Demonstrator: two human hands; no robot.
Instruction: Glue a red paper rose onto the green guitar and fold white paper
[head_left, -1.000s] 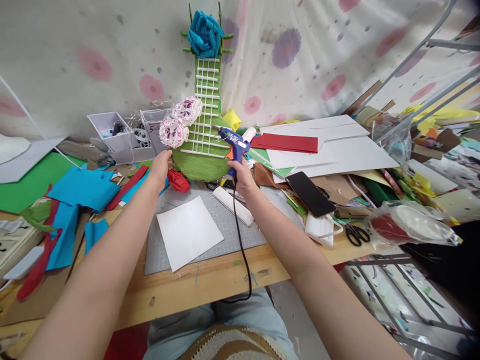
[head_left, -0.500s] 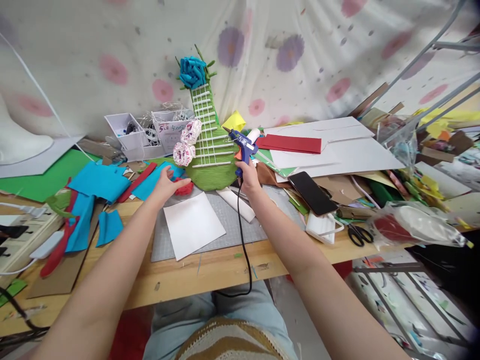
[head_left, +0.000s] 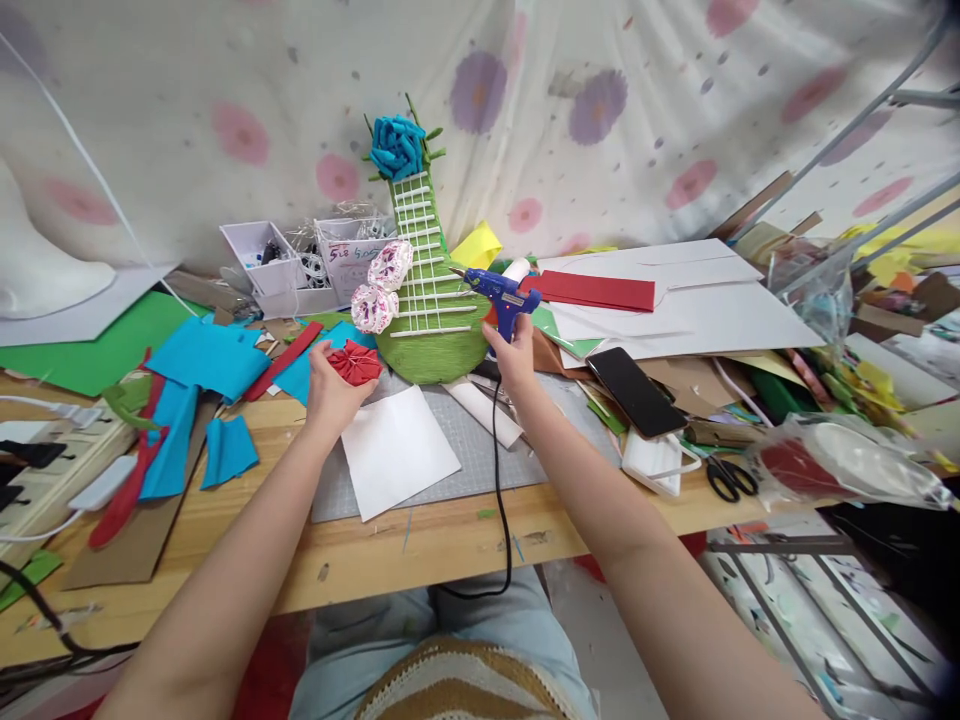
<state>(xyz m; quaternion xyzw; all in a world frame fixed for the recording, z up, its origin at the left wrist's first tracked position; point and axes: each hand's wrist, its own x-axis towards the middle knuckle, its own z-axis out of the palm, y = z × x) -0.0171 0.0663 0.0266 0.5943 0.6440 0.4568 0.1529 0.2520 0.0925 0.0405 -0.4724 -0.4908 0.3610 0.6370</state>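
Between the fingers of my left hand (head_left: 330,395) is a red pleated paper flower (head_left: 354,363), held up with its folds showing. My right hand (head_left: 514,352) grips the handle of a blue glue gun (head_left: 501,292), whose nozzle points left, in front of a green guitar-shaped craft piece (head_left: 435,350). The guitar leans upright, with white strips across its neck, a blue paper rose (head_left: 397,147) at its top and two pink-and-white paper flowers (head_left: 381,287) on its left side. A white square sheet (head_left: 400,450) lies below, between my hands.
Blue paper pieces (head_left: 210,355) and a power strip (head_left: 64,475) lie left. A phone (head_left: 635,392), black scissors (head_left: 731,479) and white boards (head_left: 720,310) are on the right. The gun's black cord (head_left: 498,480) hangs over the table edge. White boxes (head_left: 289,270) stand behind.
My left hand has picked up the red flower from the table and turned it to show its pleats. The glue gun in my right hand has tilted to a more level angle.
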